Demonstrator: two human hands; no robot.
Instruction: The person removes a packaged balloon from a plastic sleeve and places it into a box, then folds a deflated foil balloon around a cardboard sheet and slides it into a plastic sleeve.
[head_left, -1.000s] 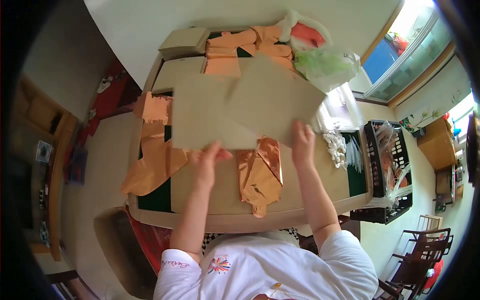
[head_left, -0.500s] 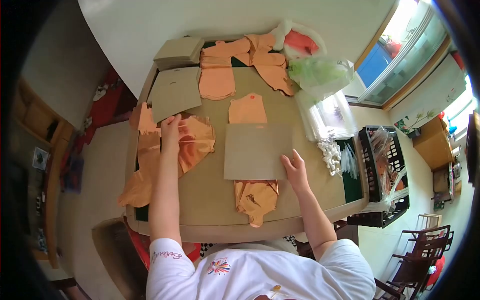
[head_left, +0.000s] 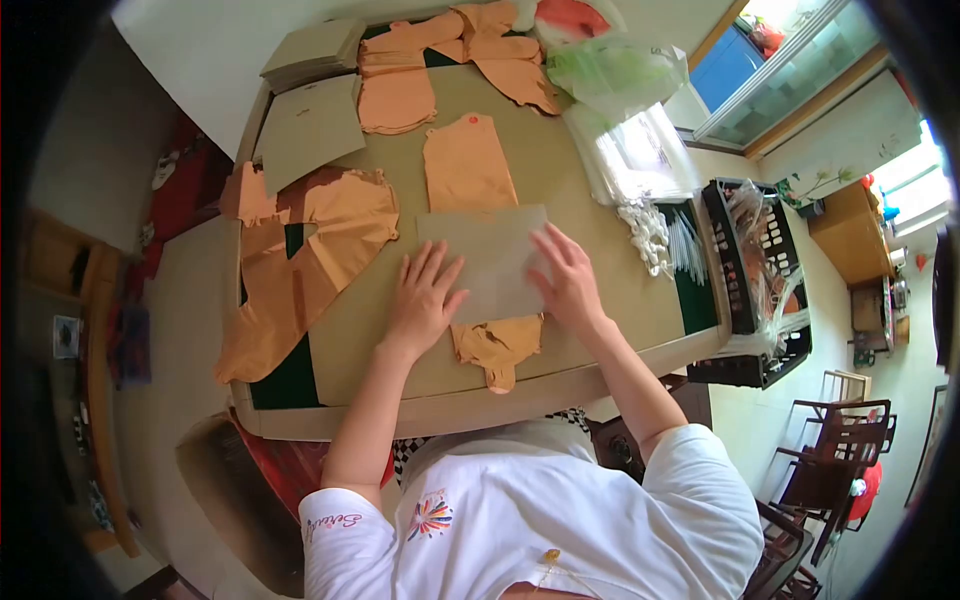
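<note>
A grey-brown cardboard sheet [head_left: 485, 265] lies across the middle of a flat copper-coloured foil balloon [head_left: 468, 165]. The balloon's upper part shows beyond the far edge, and its crinkled lower end with a tab sticks out on the near side. My left hand [head_left: 425, 295] rests with fingers spread at the sheet's left edge. Over the right edge lies my right hand [head_left: 568, 275], fingers stretched out and slightly blurred. Neither hand is closed around anything. The balloon's middle is hidden under the sheet.
More foil balloons lie at the left [head_left: 310, 260] and far side [head_left: 397, 95]. Cardboard sheets [head_left: 312, 130] are stacked far left. Clear plastic bags [head_left: 640, 150], white ribbon bundles [head_left: 645, 235] and thin straws [head_left: 687, 248] sit right, beside a black crate [head_left: 730, 290].
My left hand has left the cardboard stack and come right, onto the sheet's left edge. My right hand's fingers now lie over the right edge. The camera view has shifted.
</note>
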